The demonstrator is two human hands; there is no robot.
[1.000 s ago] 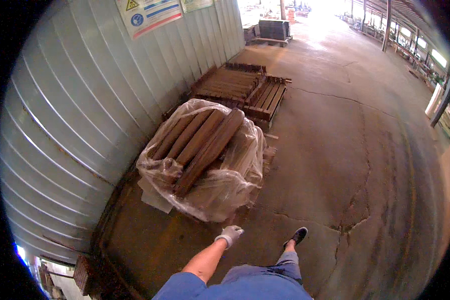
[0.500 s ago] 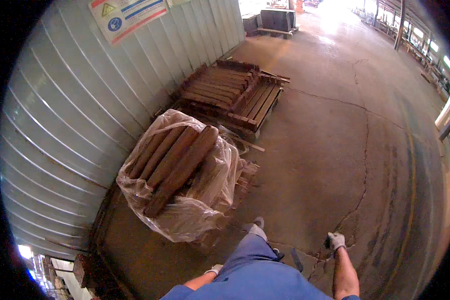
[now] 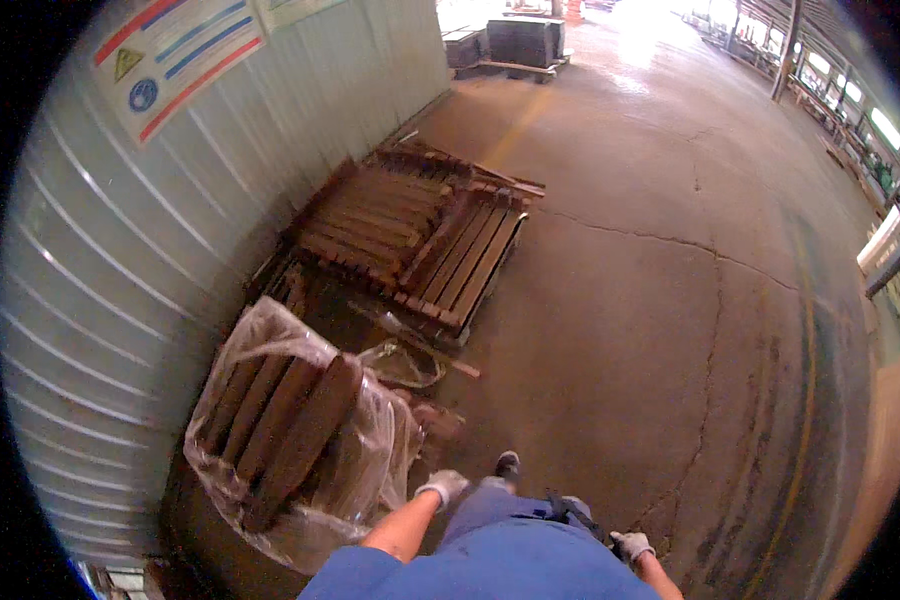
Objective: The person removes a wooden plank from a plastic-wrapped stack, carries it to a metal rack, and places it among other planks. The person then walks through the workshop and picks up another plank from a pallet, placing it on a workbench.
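Observation:
Over the walkway, in a pale work glove, my left hand (image 3: 445,487) hangs just right of the plastic-wrapped stack, apart from it. Its fingers look loosely apart, with nothing visible in them. Low on my right side my right hand (image 3: 632,547), also gloved, has its fingers curled in. A dark patch shows at those fingers; whether it is a held thing or the glove's palm I cannot make out. Beside my left arm stands the stack of long brown rounded pieces (image 3: 288,425), loosely covered by torn clear plastic film (image 3: 375,480).
Beyond the stack, slatted brown wooden pallets (image 3: 475,260) lie by the corrugated metal wall (image 3: 210,200). A loose wooden strip (image 3: 440,355) sticks out onto the cracked concrete floor (image 3: 610,330). Farther off, dark blocks (image 3: 520,42) stand on a pallet.
I have stepped forward, so the wrapped stack and pallets sit lower and farther left. My left hand has swung forward into fuller view; my right hand has swung back toward my body.

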